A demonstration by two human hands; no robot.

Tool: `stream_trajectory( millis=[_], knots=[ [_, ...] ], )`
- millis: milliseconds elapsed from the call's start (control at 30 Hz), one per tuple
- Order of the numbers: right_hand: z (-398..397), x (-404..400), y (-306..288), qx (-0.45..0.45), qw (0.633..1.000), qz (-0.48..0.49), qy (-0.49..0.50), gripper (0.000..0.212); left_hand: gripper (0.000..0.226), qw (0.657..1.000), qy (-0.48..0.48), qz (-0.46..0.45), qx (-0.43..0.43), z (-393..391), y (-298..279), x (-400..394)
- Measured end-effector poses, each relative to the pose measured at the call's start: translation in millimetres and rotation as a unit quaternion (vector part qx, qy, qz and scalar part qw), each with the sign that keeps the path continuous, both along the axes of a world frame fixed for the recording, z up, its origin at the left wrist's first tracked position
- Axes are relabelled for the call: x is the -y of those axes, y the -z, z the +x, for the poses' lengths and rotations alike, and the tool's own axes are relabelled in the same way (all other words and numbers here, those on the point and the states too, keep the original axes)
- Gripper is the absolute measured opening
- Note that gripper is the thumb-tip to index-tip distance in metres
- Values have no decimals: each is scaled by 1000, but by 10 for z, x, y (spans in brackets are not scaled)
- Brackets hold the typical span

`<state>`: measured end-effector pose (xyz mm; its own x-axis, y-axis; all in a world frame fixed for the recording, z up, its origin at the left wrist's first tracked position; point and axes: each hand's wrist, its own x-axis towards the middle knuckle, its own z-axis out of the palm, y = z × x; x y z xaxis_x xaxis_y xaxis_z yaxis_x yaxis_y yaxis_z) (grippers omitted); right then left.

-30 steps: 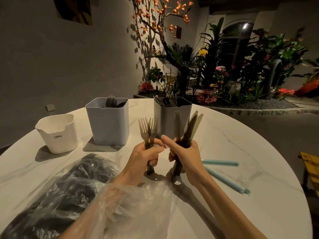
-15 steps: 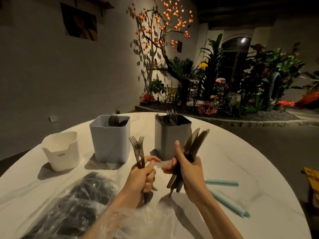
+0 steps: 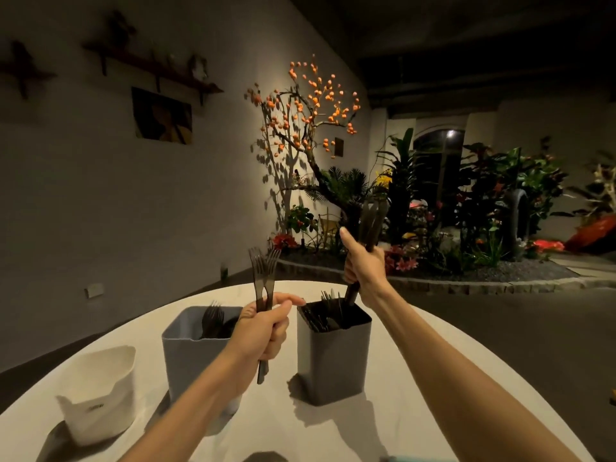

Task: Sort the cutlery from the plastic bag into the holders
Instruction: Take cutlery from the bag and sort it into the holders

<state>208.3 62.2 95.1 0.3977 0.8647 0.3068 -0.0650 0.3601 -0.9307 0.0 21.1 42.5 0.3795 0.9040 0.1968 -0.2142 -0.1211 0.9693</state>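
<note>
While gripping knives in right hand above dark holder, forks in left hand: depositing underway; next, lower knives handle-first.

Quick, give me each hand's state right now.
Left hand: closed, gripping a bunch of dark plastic forks.
Right hand: closed, gripping a bunch of dark plastic knives above the dark grey holder.

I'm seeing dark forks standing tines-up in the left hand and dark knives upright in the right hand, their lower ends dipping into the dark grey holder. The light grey holder is holding forks beside a white holder.
</note>
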Motion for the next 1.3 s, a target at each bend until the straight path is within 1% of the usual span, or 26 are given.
stream_trajectory(
  millis=[100, 200, 367, 467, 500, 533, 567, 600, 667, 700, 733, 767, 800, 833, 867, 900, 933, 967, 1000, 1033, 1067, 1100, 1133, 1167, 1233, 1300],
  knots=[
    [-42, -197, 273, 19, 999, -43, 12, 34, 26, 1000, -10, -12, -3, -44, 45, -58],
    [-69, -277, 429, 51, 996, -71, 24, 28, 26, 1000, -14, -22, -9, -112, 101, -118],
    [28, -328, 515, 88, 995, -38, 39, 26, 26, 999, -30, -39, -9, -192, 162, -144],
    [88, -320, 533, 110, 993, -30, 40, 21, 25, 999, -32, -41, -13, -215, 176, -111],
    [90, -313, 529, 129, 990, -32, 45, 19, 25, 998, -33, -42, -15, -221, 178, -100],
    [94, -313, 528, 166, 984, -36, 53, 20, 25, 998, -35, -44, -16, -232, 178, -85],
    [101, -310, 540, 227, 971, -40, 64, 21, 24, 998, -37, -47, -17, -248, 182, -76],
    [111, -305, 564, 304, 949, -47, 69, 26, 24, 998, -37, -52, -18, -269, 187, -65],
    [86, -246, 615, 465, 879, -94, 59, 44, 24, 997, -30, -65, -27, -312, 189, -37],
    [61, -193, 611, 525, 842, -110, 62, 51, 24, 997, -22, -73, -29, -325, 179, -20],
    [18, -159, 578, 564, 816, -93, 88, 53, 24, 996, -14, -80, -31, -347, 156, 4],
    [-62, -95, 503, 573, 809, -46, 124, 53, 24, 996, -8, -84, -33, -378, 137, 24],
    [-184, -11, 383, 559, 816, 13, 145, 51, 23, 996, -2, -86, -34, -400, 112, 48],
    [-338, 103, 235, 523, 842, 60, 121, 49, 22, 996, 3, -88, -34, -423, 89, 66],
    [-536, 213, 75, 464, 882, 77, 32, 49, 21, 995, 6, -94, -32, -454, 66, 81],
    [-750, 323, -66, 397, 911, 53, -94, 54, 21, 994, 6, -103, -39, -471, 43, 105],
    [-950, 412, -154, 361, 914, 15, -183, 61, 22, 991, -1, -120, -51, -452, 13, 117],
    [-1148, 467, -188, 376, 900, -13, -222, 66, 25, 988, -24, -137, -73, -439, -7, 106],
    [-1308, 484, -190, 404, 885, -20, -230, 64, 28, 982, -54, -149, -105, -423, -40, 117],
    [-1422, 474, -177, 428, 877, -14, -220, 54, 29, 974, -88, -151, -141, -424, -56, 105],
    [-1515, 451, -180, 436, 875, -7, -211, 43, 26, 968, -127, -137, -168, -475, -84, 117],
    [-1566, 414, -201, 428, 878, -4, -215, 36, 18, 966, -161, -97, -175, -569, -84, 92],
    [-1589, 357, -245, 406, 885, -2, -225, 32, 6, 968, -183, -57, -159, -684, -104, 83],
    [-1590, 306, -308, 377, 898, 3, -228, 29, 8, 971, -186, -20, -147, -825, -99, 64],
    [-1578, 190, -463, 323, 925, 31, -198, 26, 29, 971, -194, 25, -140, -1127, -96, 15],
    [-1598, 13, -531, 301, 940, 56, -152, 23, 34, 964, -240, 38, -109, -1360, -81, -71]
  ],
)
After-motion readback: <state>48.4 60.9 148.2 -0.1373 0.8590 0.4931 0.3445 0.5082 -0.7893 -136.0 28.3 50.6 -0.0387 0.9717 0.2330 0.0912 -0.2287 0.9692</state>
